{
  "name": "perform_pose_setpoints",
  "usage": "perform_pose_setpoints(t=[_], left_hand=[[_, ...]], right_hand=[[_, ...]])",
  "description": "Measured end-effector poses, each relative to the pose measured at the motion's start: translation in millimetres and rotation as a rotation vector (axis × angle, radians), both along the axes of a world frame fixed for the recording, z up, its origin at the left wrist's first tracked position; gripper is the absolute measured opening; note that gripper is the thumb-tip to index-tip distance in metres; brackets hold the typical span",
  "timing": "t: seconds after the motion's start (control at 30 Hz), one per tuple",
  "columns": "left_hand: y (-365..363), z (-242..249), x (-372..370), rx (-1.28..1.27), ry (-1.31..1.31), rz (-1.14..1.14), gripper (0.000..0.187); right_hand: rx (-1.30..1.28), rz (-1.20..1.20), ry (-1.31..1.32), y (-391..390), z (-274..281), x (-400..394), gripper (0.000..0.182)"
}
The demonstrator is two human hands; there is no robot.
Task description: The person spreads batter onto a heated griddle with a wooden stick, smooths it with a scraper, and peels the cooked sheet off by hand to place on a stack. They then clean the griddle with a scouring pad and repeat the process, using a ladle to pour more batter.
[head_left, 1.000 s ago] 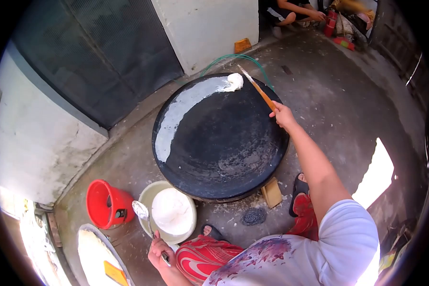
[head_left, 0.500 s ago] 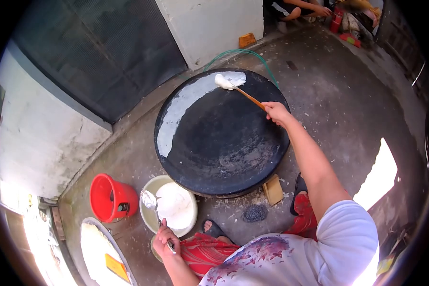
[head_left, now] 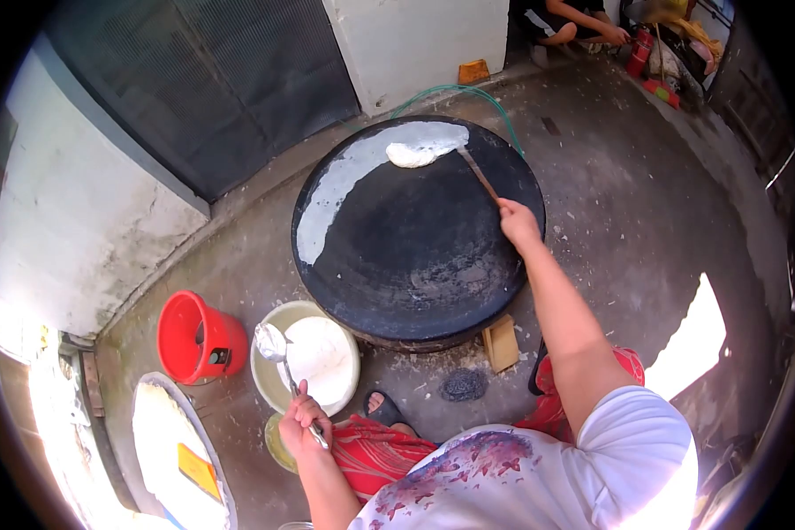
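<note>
A large round black griddle (head_left: 406, 238) lies in front of me, with a thin band of white batter (head_left: 331, 190) along its left and far edge. A thick white lump (head_left: 411, 156) rests at the band's inner side near the top. My right hand (head_left: 520, 224) is closed round a wooden stick (head_left: 480, 175), whose far end touches the batter just right of the lump. My left hand (head_left: 305, 426) grips a metal ladle (head_left: 286, 375). Its batter-coated bowl is over the left rim of a pale bucket (head_left: 353, 375) of white batter.
A red bucket (head_left: 230, 346) stands left of the pale one. Below it is an oval tray (head_left: 214, 442) with an orange scraper (head_left: 199, 471). A wood block (head_left: 502, 344) and a dark scouring pad (head_left: 463, 385) lie near the griddle. Another person (head_left: 574, 19) crouches at the back.
The stick's far end has moved right, away from the white lump, which now lies broader on the griddle. My left hand still holds the ladle near the pale bucket. The view has shifted slightly.
</note>
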State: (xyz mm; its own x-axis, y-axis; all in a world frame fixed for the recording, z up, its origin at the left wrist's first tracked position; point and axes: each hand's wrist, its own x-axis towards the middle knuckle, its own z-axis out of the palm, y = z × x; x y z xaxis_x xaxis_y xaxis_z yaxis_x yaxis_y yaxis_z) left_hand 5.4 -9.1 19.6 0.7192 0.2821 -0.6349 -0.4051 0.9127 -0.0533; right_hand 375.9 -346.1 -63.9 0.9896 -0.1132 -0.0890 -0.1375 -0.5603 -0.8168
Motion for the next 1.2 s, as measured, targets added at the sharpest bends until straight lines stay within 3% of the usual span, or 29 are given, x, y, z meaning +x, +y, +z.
perform_pose_setpoints(t=[0.07, 0.2, 0.3, 0.43, 0.47, 0.5, 0.57, 0.63, 0.77, 0.83, 0.9, 1.0, 1.1, 1.13, 1.17, 1.2], left_hand=[[-2, 1, 0, -0.004, -0.010, 0.001, 0.029], [1, 4, 0, -0.021, -0.008, -0.015, 0.031], [-1, 3, -2, 0.016, -0.007, -0.010, 0.031], [0, 3, -3, -0.004, -0.024, 0.007, 0.031], [2, 3, -4, -0.019, -0.012, 0.004, 0.032], [3, 2, -5, -0.036, 0.000, 0.001, 0.034], [1, 3, -3, -0.015, 0.010, 0.003, 0.035], [0, 3, -4, 0.013, 0.029, -0.004, 0.035], [0, 3, -4, 0.000, 0.007, -0.013, 0.037], [1, 6, -3, -0.007, 0.002, -0.011, 0.037], [-2, 5, -4, 0.009, -0.005, -0.012, 0.037], [-1, 3, -4, 0.015, 0.012, -0.019, 0.036], [0, 4, -5, 0.011, 0.025, -0.024, 0.036], [1, 3, -6, 0.010, 0.024, -0.025, 0.036], [2, 2, -7, 0.029, 0.023, -0.028, 0.036], [2, 0, -8, 0.045, 0.023, -0.030, 0.035]], right_hand=[[0.008, 0.212, 0.044, 39, 13, -6, 0.029], [-0.089, 0.196, 0.070, 36, 41, 4, 0.029], [0.005, 0.211, 0.051, 59, 18, 8, 0.029], [-0.032, 0.410, 0.124, 52, 39, -5, 0.029], [-0.057, 0.382, 0.092, 35, 36, -7, 0.029], [-0.173, 0.255, 0.096, 27, 58, -24, 0.028], [-0.156, -0.027, 0.055, 21, 41, -27, 0.027], [0.046, 0.160, -0.036, 42, 14, -22, 0.028], [-0.101, 0.485, 0.033, 71, 36, -23, 0.028], [-0.029, 0.443, 0.112, 53, 47, -18, 0.028], [-0.144, 0.322, 0.122, 59, 37, -17, 0.027], [-0.130, 0.451, -0.022, 91, 24, -29, 0.028], [-0.107, 0.613, 0.123, 66, 62, -39, 0.029], [-0.040, 0.572, 0.114, 52, 69, -42, 0.029], [-0.189, 0.452, 0.116, 39, 76, -50, 0.029], [-0.173, 0.310, 0.063, 35, 61, -48, 0.029]])
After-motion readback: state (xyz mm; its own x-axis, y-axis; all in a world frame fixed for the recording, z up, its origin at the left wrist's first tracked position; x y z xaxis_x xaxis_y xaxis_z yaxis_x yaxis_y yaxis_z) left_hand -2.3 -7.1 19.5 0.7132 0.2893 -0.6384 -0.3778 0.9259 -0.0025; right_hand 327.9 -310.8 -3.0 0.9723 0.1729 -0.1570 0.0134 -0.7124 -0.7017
